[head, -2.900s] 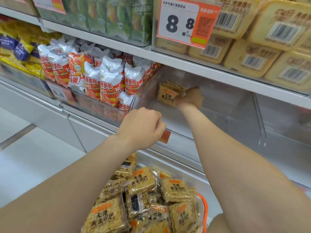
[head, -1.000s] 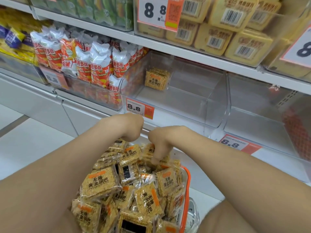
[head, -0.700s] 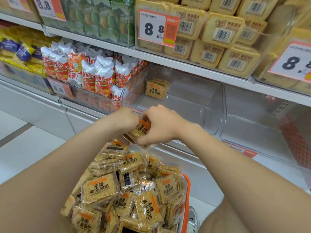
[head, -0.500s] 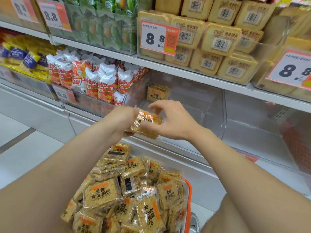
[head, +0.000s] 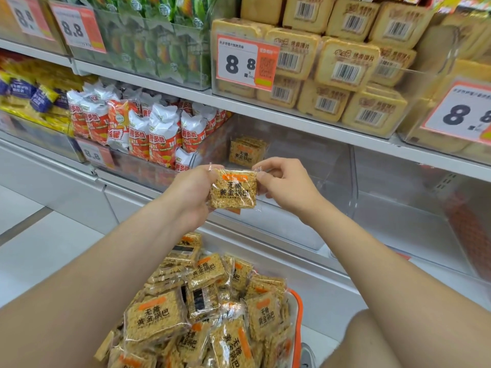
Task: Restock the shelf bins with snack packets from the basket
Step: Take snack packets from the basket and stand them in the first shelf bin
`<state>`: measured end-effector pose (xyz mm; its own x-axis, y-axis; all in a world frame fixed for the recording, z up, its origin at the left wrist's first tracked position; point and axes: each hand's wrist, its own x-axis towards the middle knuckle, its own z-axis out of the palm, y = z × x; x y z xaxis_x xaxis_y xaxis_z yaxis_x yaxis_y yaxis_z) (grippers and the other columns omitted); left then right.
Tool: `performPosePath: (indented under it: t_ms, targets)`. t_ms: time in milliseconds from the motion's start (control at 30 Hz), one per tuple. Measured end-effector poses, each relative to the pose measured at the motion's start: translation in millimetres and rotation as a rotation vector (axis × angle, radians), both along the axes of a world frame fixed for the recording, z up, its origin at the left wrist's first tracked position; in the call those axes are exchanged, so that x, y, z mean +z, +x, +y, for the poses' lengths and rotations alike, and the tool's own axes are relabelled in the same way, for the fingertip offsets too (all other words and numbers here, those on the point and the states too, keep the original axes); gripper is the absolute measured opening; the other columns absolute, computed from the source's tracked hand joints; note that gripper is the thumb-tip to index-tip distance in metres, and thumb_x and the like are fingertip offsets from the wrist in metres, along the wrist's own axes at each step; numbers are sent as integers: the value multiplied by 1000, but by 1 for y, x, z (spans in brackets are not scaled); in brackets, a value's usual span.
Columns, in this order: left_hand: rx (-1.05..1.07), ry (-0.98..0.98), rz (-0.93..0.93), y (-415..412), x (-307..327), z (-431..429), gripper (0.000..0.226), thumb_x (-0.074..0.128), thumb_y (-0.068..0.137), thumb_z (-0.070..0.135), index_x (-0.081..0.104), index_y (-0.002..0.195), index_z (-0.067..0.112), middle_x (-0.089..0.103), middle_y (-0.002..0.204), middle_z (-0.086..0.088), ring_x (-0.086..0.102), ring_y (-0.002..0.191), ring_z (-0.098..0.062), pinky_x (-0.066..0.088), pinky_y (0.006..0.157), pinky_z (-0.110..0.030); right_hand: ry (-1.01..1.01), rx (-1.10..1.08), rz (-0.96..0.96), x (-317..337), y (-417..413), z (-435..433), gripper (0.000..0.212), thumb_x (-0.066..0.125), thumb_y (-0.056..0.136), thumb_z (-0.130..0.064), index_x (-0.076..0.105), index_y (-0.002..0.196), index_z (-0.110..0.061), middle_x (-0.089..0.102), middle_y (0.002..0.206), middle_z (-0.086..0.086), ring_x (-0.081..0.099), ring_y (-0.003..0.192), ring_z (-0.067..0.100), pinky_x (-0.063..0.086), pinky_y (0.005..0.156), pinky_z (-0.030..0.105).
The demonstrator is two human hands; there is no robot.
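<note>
A square golden snack packet (head: 233,191) with an orange label is held upright between both hands, in front of a clear shelf bin (head: 305,166). My left hand (head: 192,193) grips its left edge and my right hand (head: 285,185) pinches its upper right corner. Against the bin's back left stand a few of the same packets (head: 247,152). Below, an orange-rimmed basket (head: 299,322) is piled with several more packets (head: 207,309).
A bin of red-and-white snack bags (head: 148,131) stands left of the clear bin, and another clear bin (head: 414,208) sits to the right. The upper shelf holds yellow boxed cakes (head: 345,65) behind a price tag (head: 247,62). My knee (head: 372,341) is at lower right.
Both hands dipped into the basket, took out one packet and lifted it to bin height. It has turned from tilted to face-on toward me.
</note>
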<state>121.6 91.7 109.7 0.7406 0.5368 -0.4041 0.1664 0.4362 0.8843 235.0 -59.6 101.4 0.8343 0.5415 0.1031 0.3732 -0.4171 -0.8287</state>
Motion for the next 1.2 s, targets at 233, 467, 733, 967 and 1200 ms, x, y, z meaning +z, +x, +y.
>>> performPosePath:
  t_ms: [233,467,733,967,1200]
  targets:
    - [-103,69,-33,6,1,-2,22,48,110,6,68,119,8,76,105,-10,73,92,-21,59,81,-37,145,-3,280,-1,7,7,19,68,96,-8,71,114,-12,75,106,14,76,94,30,66,76,43]
    - [-133,899,186,18,-14,17,33,58,95,15,67,124,27,66,118,2,58,119,-29,50,103,-46,293,-365,219,-21,52,33,21,76,90,-21,72,111,-17,73,102,-2,69,93,17,52,68,27]
    - [-346,1480,196,26,-38,32,25,48,93,23,73,93,27,65,76,10,56,91,-27,47,93,-47,-105,-415,20,-52,87,67,25,72,86,-16,72,112,-19,73,110,7,68,108,28,60,91,35]
    - [-391,1536,234,34,-48,28,30,41,101,27,70,100,29,71,100,5,52,101,-25,30,89,-44,-247,-536,-100,-49,107,105,24,66,93,-10,77,115,-14,73,120,8,64,120,28,53,91,30]
    - [-389,1559,215,35,-51,31,31,38,101,28,69,97,28,69,96,5,52,100,-25,29,88,-44,-205,-607,-122,-53,109,118,37,70,90,-11,57,124,-9,69,122,11,62,122,33,45,80,29]
